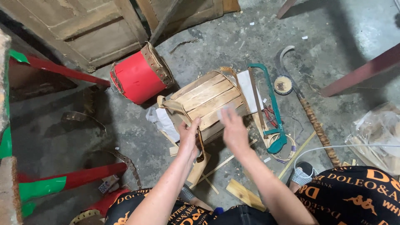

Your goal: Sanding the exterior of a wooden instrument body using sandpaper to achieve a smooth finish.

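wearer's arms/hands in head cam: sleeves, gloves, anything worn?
Both forearms are bare: no sleeves, no gloves. No watch, ring or band shows on the left hand. The right hand is motion-blurred, so small items there can't be ruled out. Black clothing with orange lettering covers the lap.

Both our bare forearms reach forward and down from the bottom edge, converging slightly. Our left hand (188, 137) is curled, fingers bent in a loose grip, thumb up. Our right hand (234, 131) is flat, palm down, fingers together and extended; fingertips motion-blurred. Hands near each other, not touching.
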